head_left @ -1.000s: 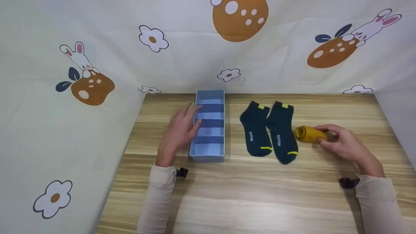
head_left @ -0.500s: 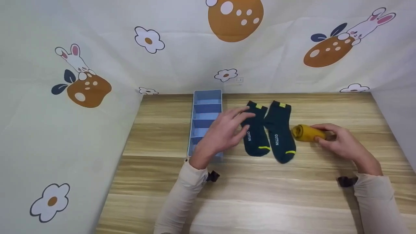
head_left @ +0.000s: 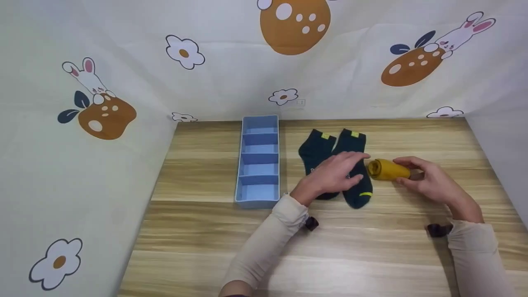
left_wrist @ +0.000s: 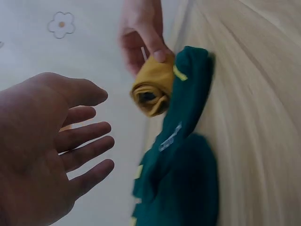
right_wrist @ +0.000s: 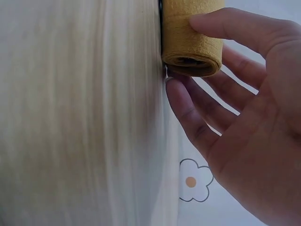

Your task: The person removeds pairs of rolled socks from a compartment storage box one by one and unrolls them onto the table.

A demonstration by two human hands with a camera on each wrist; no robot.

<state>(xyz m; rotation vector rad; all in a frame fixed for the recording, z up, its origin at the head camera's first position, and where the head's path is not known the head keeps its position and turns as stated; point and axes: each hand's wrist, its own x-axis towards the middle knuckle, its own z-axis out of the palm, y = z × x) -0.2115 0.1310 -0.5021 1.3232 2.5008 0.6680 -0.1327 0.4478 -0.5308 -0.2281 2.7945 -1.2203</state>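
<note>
A mustard-yellow rolled sock (head_left: 390,170) lies on its side on the wooden table. My right hand (head_left: 439,183) holds its right end between thumb and fingers; in the right wrist view the thumb presses on the roll (right_wrist: 193,40). My left hand (head_left: 332,173) is over two dark green ankle socks, its fingers loosely spread and pointing towards the roll. The left sock (head_left: 315,147) is partly hidden by that hand, and so is the right sock (head_left: 358,200). In the left wrist view nothing lies within the left hand (left_wrist: 42,150), and the roll (left_wrist: 157,80) is beyond its fingers.
A light blue box (head_left: 258,204) with several compartments stands left of the socks, its visible compartments holding nothing. A patterned cloth (head_left: 231,74) hangs behind the table (head_left: 198,231) and along its sides.
My left hand has moved right from the blue box, across the left green sock, to near the yellow roll. The right hand keeps its hold on the roll, which has stayed in place.
</note>
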